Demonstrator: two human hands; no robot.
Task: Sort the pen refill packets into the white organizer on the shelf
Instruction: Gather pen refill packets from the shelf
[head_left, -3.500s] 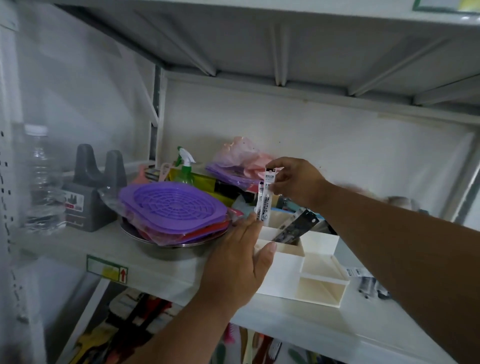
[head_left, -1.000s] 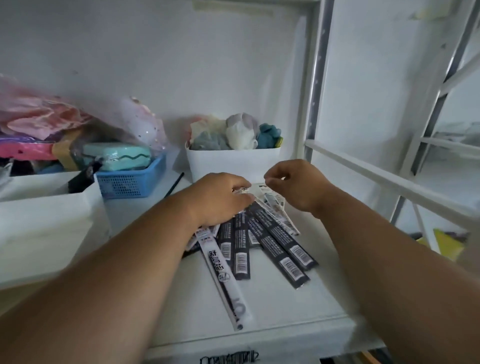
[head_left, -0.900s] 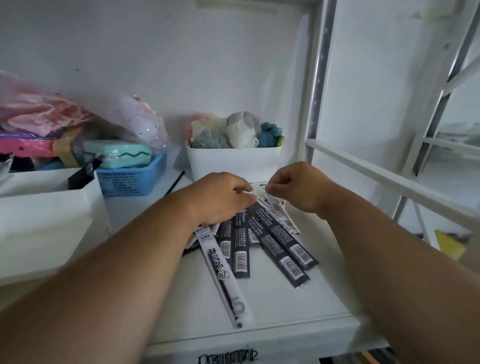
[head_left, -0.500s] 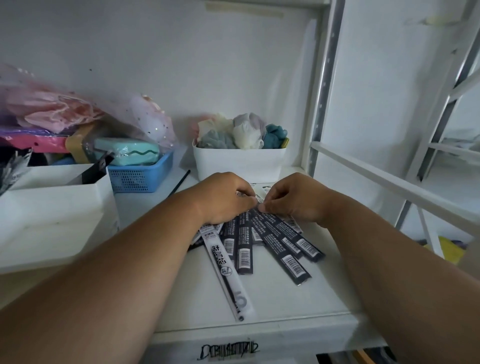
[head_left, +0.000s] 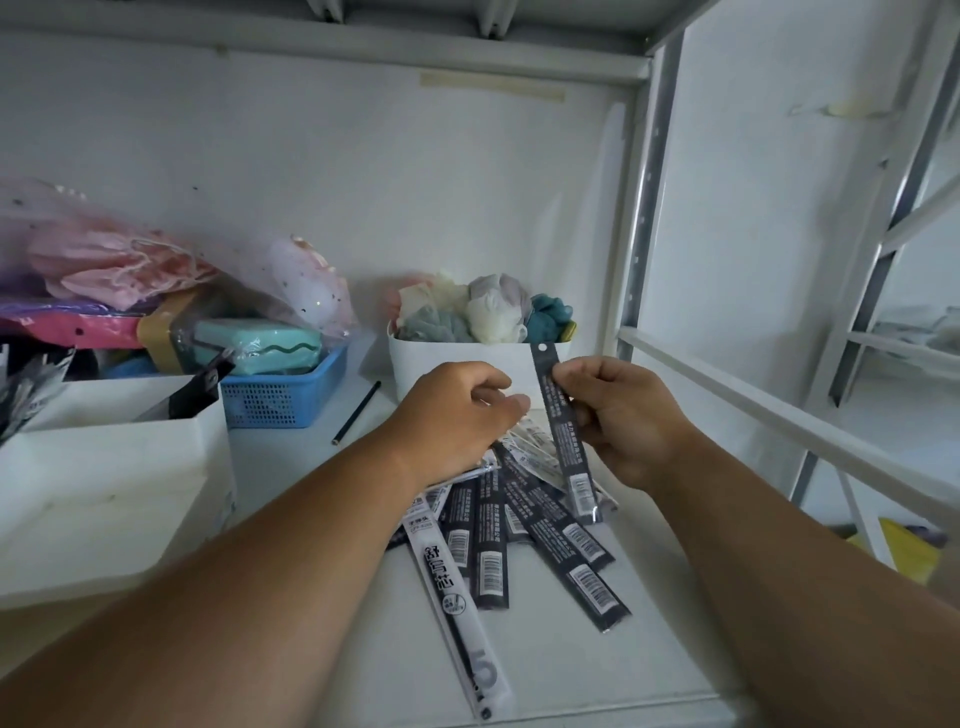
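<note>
Several pen refill packets (head_left: 519, 540), mostly dark with barcodes, lie fanned on the white shelf (head_left: 597, 670); one long white packet (head_left: 457, 613) points toward me. My right hand (head_left: 618, 421) pinches one dark packet (head_left: 563, 431) near its top and holds it upright above the pile. My left hand (head_left: 457, 415) hovers over the pile's far end with fingers curled; whether it holds a packet is hidden. The white organizer (head_left: 109, 467) stands at the left, with dark packets sticking out of its back compartments.
A white bin (head_left: 447, 364) of soft cloth items stands behind the hands. A blue basket (head_left: 291, 389) with a teal case sits left of it, plastic-bagged goods behind. A dark pencil (head_left: 356, 414) lies on the shelf. The metal shelf upright and rail (head_left: 779, 415) run at the right.
My right hand has lifted one dark packet out of the pile and raised it upright. Both hands rose slightly from the packets; the camera view shifted down a little.
</note>
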